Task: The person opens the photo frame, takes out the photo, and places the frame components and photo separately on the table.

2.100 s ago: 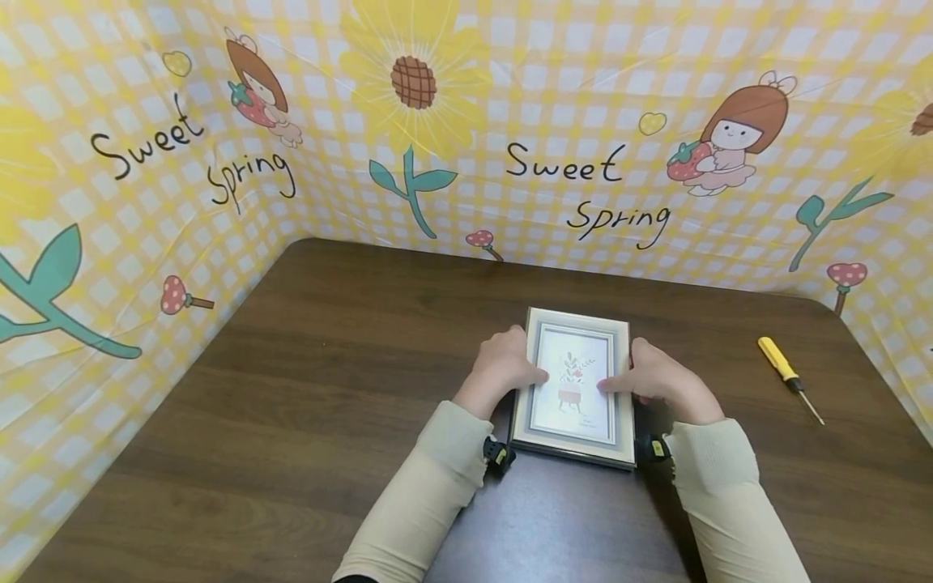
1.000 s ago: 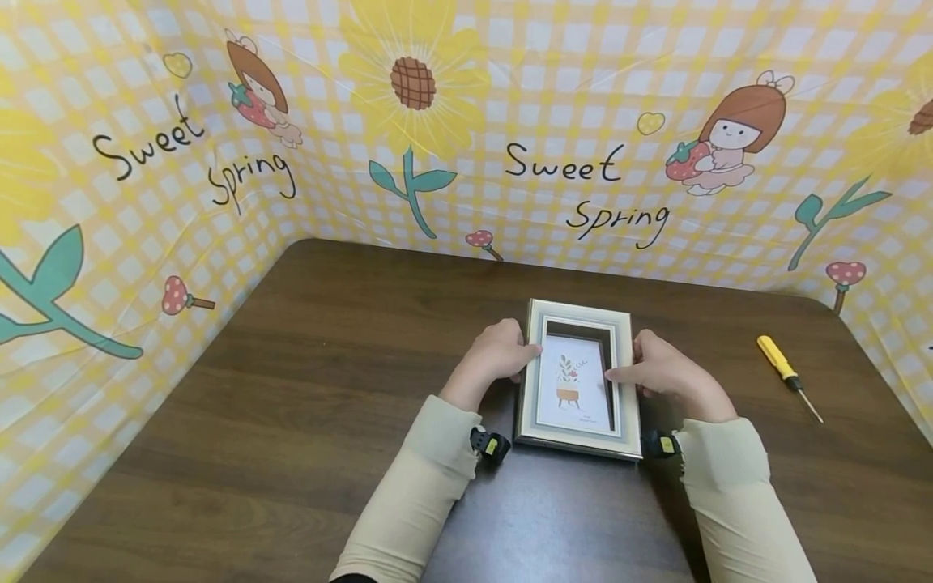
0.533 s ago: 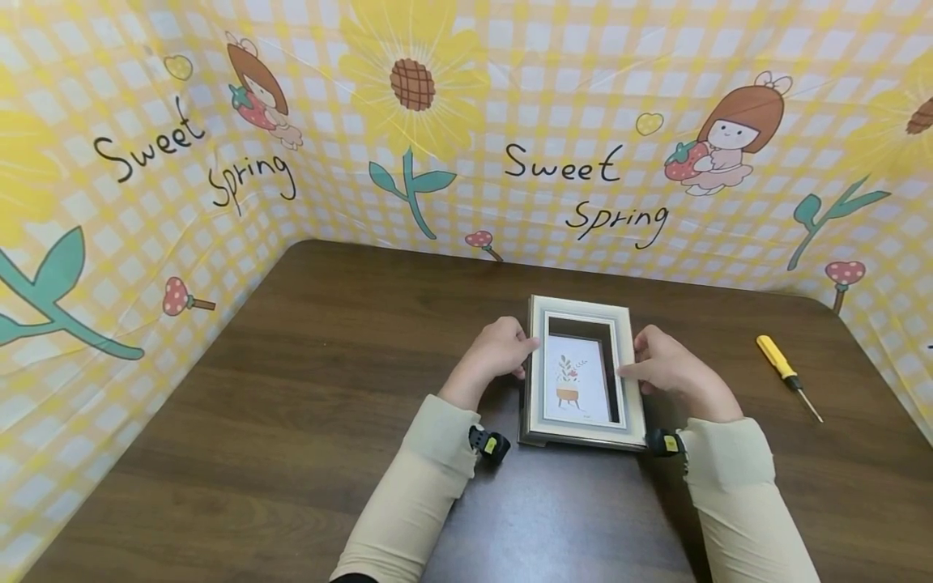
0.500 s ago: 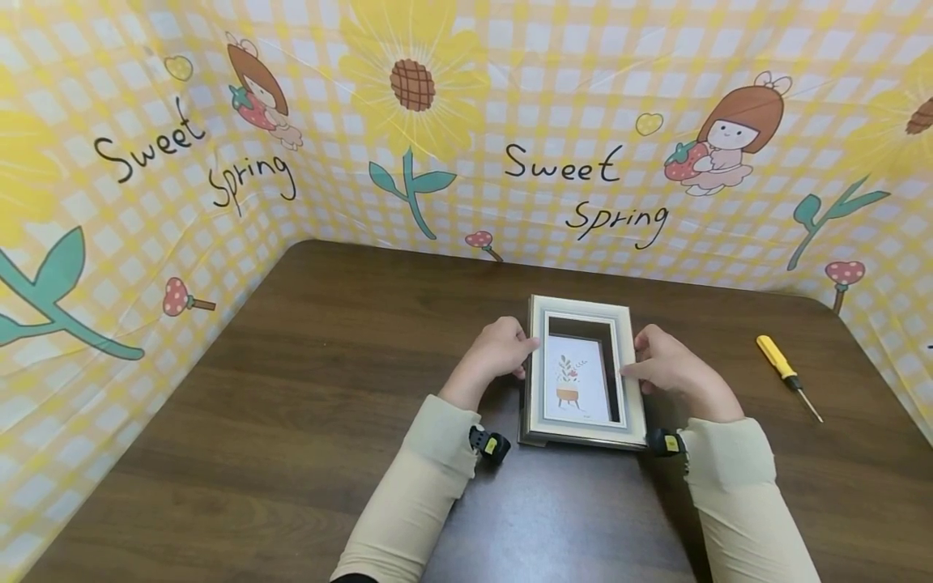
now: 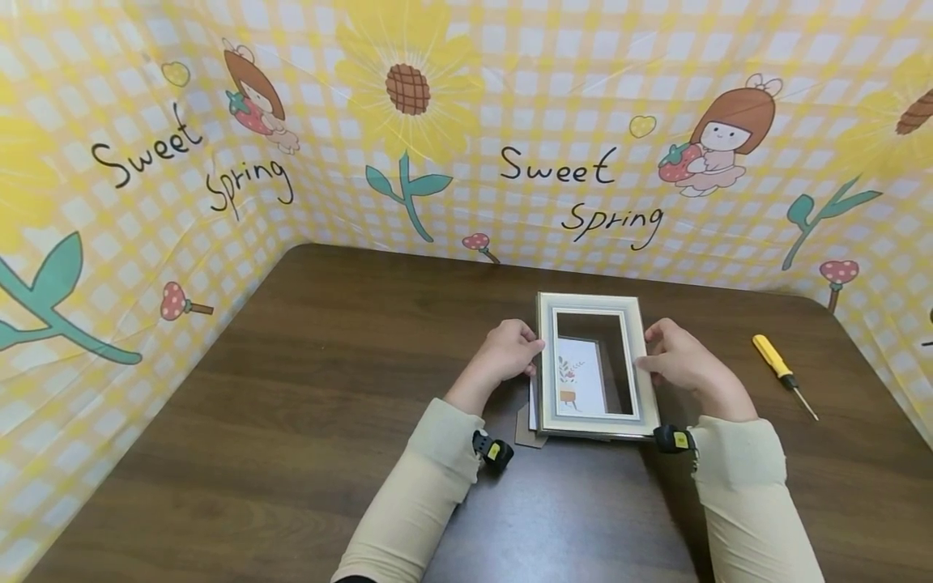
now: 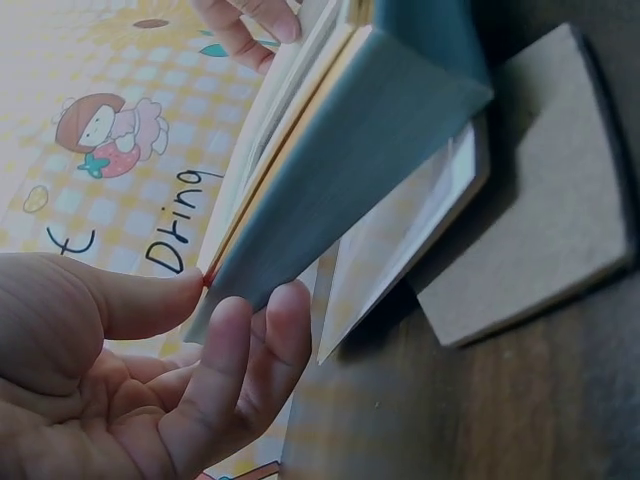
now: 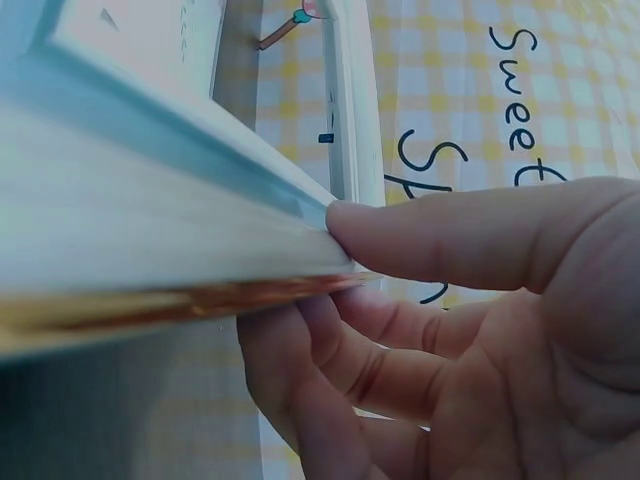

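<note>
My left hand [image 5: 506, 352] pinches the left side of a cream picture frame [image 5: 548, 380] between thumb and fingers, and my right hand [image 5: 688, 364] pinches its right side. Through the frame's open middle shows a white card with a potted-plant print [image 5: 581, 372], lying lower down. In the left wrist view, a gap separates the raised frame from a glossy sheet [image 6: 405, 225] beneath it. That sheet lies over a brown backing board [image 6: 545, 190], whose corner also sticks out at the frame's lower left in the head view. The frame hides most of the board.
A yellow-handled screwdriver [image 5: 773, 356] lies on the dark wooden table [image 5: 328, 389], right of the right hand. Yellow checked cloth [image 5: 466, 97] with cartoon prints stands along the back and sides of the table.
Both hands have lifted the picture frame off the card and backing board and shifted it to the right. The board's corner has come into view at the lower left.
</note>
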Tool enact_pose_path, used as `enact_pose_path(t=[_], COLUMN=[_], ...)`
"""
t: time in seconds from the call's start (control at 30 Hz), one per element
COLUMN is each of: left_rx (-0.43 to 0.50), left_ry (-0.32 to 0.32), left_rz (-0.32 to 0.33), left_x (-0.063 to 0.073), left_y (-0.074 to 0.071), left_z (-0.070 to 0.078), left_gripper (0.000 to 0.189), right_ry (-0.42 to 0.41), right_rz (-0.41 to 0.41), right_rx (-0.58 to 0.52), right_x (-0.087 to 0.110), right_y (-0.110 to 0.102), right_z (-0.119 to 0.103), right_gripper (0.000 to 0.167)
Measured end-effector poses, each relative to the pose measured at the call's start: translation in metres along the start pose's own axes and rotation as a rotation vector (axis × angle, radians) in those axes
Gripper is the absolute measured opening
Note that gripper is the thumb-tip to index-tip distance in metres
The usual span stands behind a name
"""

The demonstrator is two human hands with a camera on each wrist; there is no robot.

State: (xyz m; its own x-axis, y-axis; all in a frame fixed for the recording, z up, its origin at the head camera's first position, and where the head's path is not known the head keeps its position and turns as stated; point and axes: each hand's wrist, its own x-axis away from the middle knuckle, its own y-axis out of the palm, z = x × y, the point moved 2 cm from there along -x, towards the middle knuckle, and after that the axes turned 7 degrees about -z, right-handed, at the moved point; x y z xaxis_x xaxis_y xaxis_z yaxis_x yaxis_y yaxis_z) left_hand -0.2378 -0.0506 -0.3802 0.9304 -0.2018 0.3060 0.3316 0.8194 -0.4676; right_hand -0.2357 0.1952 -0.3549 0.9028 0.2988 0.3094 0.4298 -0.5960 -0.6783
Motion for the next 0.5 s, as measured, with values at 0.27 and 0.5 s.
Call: enact_pose_path(t=[0.27, 0.5], left_rx=[0.025, 0.034], left_ry=[0.021, 0.045], left_rz=[0.001, -0.005], left_x=[0.0, -0.001], left_y=[0.007, 0.013], left_z=[0.003, 0.006], left_gripper=[0.028, 0.028], right_ry=[0.0, -0.036], right_rz=[0.017, 0.027], right_rx=[0.001, -0.04], right_x=[0.004, 0.007], right_y=[-0.008, -0.014], right_z=[0.006, 0.013], right_gripper=[0.039, 0.04])
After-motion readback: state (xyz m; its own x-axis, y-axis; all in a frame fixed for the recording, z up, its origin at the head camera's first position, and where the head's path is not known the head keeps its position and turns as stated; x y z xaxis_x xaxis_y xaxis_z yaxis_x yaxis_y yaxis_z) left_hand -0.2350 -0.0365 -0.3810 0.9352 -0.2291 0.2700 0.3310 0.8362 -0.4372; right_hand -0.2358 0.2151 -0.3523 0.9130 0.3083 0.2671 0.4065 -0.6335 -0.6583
